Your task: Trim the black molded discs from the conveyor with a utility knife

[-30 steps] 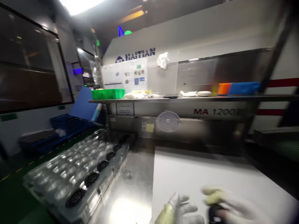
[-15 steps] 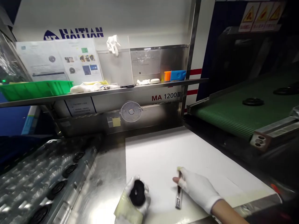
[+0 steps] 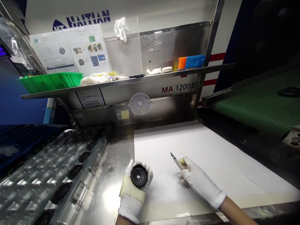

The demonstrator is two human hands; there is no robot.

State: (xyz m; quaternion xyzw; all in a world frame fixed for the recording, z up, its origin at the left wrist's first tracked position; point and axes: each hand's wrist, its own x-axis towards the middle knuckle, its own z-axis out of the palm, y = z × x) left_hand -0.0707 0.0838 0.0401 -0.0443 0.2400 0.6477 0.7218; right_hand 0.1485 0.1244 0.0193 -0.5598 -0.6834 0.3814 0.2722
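Note:
In my gloved left hand (image 3: 134,193) lies a round black plastic wheel-like part (image 3: 139,176), with a small hole at its centre and a ribbed face turned up. The fingers and thumb curl around its rim. Yellowish tape wraps the glove's palm. My right hand (image 3: 195,178), also in a white glove, closes on a craft knife (image 3: 176,160) whose pointed blade aims up and to the left. Most of the knife's handle is hidden in the fingers. The blade and the black part are apart, both above the white sheet (image 3: 161,143) and the metal table.
At left, a clear plastic tray (image 3: 79,187) holds several black round parts along its right side. A green conveyor (image 3: 262,103) at right carries another. A shelf (image 3: 154,76) bears a green bin (image 3: 51,82) and a blue-and-orange object (image 3: 194,62). Below it is a small fan (image 3: 140,104).
The black part now shows its ribbed face instead of a plain dark one. The knife has swung round from pointing its handle end downward to its blade pointing up-left. The view has shifted left.

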